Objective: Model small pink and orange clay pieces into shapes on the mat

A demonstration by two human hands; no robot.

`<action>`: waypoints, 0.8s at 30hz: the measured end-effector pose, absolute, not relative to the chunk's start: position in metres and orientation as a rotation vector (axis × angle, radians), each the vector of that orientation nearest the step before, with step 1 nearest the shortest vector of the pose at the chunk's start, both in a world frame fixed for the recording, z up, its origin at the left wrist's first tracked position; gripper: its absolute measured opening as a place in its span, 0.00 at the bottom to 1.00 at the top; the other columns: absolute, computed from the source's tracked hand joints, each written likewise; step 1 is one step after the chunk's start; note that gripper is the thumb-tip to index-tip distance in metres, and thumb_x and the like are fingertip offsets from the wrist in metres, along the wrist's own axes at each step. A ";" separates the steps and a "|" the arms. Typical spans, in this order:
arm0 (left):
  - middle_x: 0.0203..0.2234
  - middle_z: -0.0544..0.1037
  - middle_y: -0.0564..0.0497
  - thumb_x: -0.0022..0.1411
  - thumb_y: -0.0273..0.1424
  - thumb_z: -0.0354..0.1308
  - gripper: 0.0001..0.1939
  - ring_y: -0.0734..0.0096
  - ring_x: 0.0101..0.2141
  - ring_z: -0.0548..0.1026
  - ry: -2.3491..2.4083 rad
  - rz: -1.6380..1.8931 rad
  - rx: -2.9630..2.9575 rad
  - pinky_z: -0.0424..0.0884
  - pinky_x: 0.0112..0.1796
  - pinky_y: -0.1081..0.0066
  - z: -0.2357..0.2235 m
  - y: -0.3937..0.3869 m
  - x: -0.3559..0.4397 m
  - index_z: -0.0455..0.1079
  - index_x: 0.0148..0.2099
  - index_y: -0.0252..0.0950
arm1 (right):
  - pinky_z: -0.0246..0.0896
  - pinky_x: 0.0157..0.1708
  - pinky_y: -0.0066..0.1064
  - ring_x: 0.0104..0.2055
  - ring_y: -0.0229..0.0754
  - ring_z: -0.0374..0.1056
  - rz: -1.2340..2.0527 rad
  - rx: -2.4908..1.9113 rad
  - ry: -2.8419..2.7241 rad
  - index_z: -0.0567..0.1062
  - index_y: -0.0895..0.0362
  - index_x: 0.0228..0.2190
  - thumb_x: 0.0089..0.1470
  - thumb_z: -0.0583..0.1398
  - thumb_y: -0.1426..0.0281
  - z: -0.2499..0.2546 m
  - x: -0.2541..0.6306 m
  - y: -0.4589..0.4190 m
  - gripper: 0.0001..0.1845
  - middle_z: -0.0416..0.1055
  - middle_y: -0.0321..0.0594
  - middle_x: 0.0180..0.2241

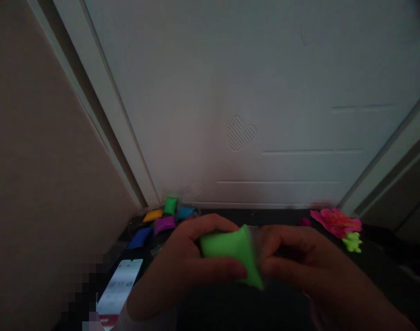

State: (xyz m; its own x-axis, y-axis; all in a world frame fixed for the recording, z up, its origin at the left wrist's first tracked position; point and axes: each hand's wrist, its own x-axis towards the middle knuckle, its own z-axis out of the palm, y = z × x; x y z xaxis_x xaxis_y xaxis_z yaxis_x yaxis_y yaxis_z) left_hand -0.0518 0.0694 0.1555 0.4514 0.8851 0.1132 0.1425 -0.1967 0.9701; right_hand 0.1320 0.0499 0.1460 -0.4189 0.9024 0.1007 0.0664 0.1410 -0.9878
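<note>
A light green packet of modelling clay (227, 246) in a clear wrapper is held up in front of me, above the dark surface. My left hand (192, 262) grips its body, thumb below and fingers above. At the packet's right end, my right hand (292, 253) pinches the clear edge of the wrapper between thumb and fingers. The wrapper's edge is partly hidden by those fingertips, and I cannot tell whether it is torn.
Several coloured clay packets, among them a purple one (165, 224) and a blue one (140, 237), lie at the back left. A lit phone (120, 287) rests at the near left. Pink flower-like pieces (337, 221) and a yellow-green figure (352, 242) lie at the right. A white panel (241, 92) stands behind.
</note>
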 end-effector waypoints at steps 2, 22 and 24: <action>0.30 0.71 0.53 0.42 0.35 0.61 0.19 0.73 0.27 0.70 0.991 1.044 1.726 0.66 0.25 0.76 0.151 0.070 -0.049 0.66 0.40 0.41 | 0.55 0.26 0.24 0.26 0.33 0.62 1.235 -1.034 -1.713 0.69 0.56 0.21 0.47 0.56 0.68 0.149 0.130 0.048 0.07 0.66 0.32 0.22; 0.21 0.70 0.58 0.55 0.25 0.48 0.05 0.81 0.22 0.67 1.090 1.094 2.406 0.62 0.23 0.80 0.154 0.051 -0.041 0.63 0.29 0.38 | 0.55 0.23 0.22 0.24 0.31 0.61 0.209 -1.014 -2.074 0.65 0.56 0.24 0.50 0.52 0.73 0.146 0.118 0.040 0.06 0.65 0.33 0.22; 0.21 0.69 0.58 0.56 0.26 0.47 0.05 0.80 0.22 0.66 1.109 1.066 2.456 0.61 0.23 0.78 0.154 0.050 -0.040 0.62 0.28 0.37 | 0.54 0.22 0.22 0.24 0.31 0.60 0.231 -1.044 -2.067 0.65 0.56 0.24 0.50 0.52 0.73 0.147 0.117 0.040 0.04 0.64 0.33 0.23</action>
